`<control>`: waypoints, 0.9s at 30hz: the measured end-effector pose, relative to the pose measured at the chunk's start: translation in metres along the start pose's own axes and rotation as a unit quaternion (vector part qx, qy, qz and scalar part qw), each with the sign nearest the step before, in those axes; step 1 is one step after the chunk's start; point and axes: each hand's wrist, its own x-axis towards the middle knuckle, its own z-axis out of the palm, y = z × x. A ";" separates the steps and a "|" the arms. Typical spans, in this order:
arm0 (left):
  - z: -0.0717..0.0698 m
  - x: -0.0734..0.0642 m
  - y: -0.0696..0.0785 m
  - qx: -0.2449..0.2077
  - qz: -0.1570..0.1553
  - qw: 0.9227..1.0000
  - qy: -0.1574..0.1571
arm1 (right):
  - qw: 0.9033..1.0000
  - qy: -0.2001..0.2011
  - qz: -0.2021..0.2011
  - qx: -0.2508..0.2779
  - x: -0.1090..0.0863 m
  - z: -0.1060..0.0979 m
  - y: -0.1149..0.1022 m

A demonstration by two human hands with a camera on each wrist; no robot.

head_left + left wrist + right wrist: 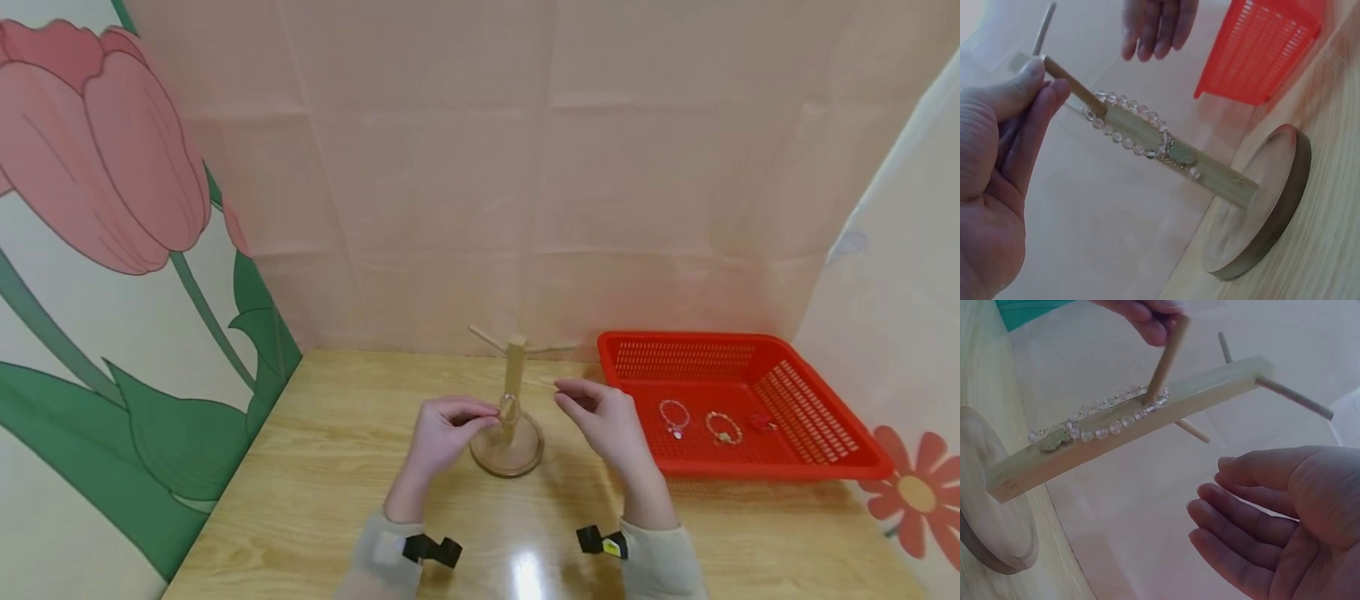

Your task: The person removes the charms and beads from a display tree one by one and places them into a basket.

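Observation:
A wooden stand (pixel 514 371) with a round base (pixel 1294 187) and several thin pegs stands upright on the table. From one lower peg (pixel 1169 359) hangs a bracelet of clear pinkish beads (pixel 1102 433), its textured charm (pixel 1180 154) lying against the post. My left hand (pixel 450 429) pinches the tip of that peg between thumb and fingers, above the beads. On the other side of the post, my right hand (pixel 609 423) is held in the air, fingers loosely bent and apart from the stand, with nothing in it.
A red plastic basket (pixel 750 468) sits at the right of the table. Inside lie a pink bracelet (pixel 674 402), a yellowish beaded bracelet (pixel 723 415) and a small red item (pixel 762 422). A pink cloth backdrop (pixel 420 200) rises behind the table (pixel 337 500).

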 end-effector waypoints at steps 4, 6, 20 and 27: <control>0.005 -0.001 0.000 -0.001 0.009 1.000 -0.028 | 1.000 -0.001 0.008 -0.002 0.001 0.001 0.002; 0.007 -0.001 0.000 -0.003 0.010 0.999 -0.037 | 1.000 0.000 0.011 -0.004 0.001 0.001 0.003; 0.002 0.003 0.016 0.030 0.029 0.997 0.062 | 1.000 -0.019 0.000 0.013 0.003 0.008 0.005; -0.007 0.025 0.028 0.017 0.021 0.984 0.175 | 0.999 -0.028 -0.045 0.010 0.006 0.020 0.003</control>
